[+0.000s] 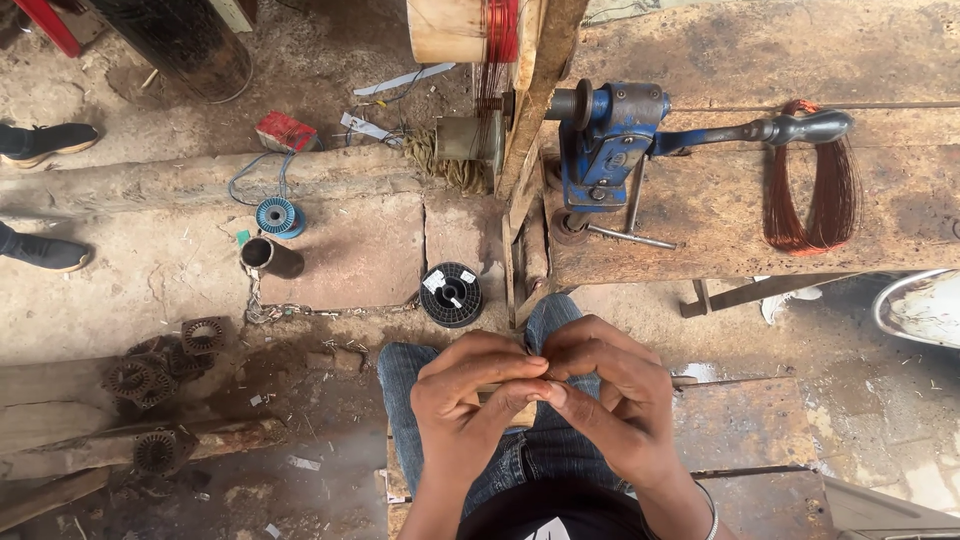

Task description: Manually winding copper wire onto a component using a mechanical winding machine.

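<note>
My left hand (pixel 465 405) and my right hand (pixel 605 395) meet over my lap, above my blue jeans (pixel 545 325). Their fingertips pinch together on a small tan wooden piece (pixel 505 400), which the fingers mostly hide. A blue hand-crank winding machine (pixel 610 135) with a dark handle (pixel 810 127) is clamped on the wooden bench (pixel 720 200) ahead of me. A hank of copper wire (pixel 815 215) lies on the bench by the handle. Copper wire is wound on a wooden former (pixel 480 30) to the left of the machine.
On the dirt floor lie a black empty spool (pixel 451 294), a blue spool (pixel 278 216), a dark metal tube (pixel 268 256) and several rusty stator cores (pixel 160 365). Another person's dark shoes (pixel 45 250) stand at the left edge. A white basin (pixel 925 305) sits at right.
</note>
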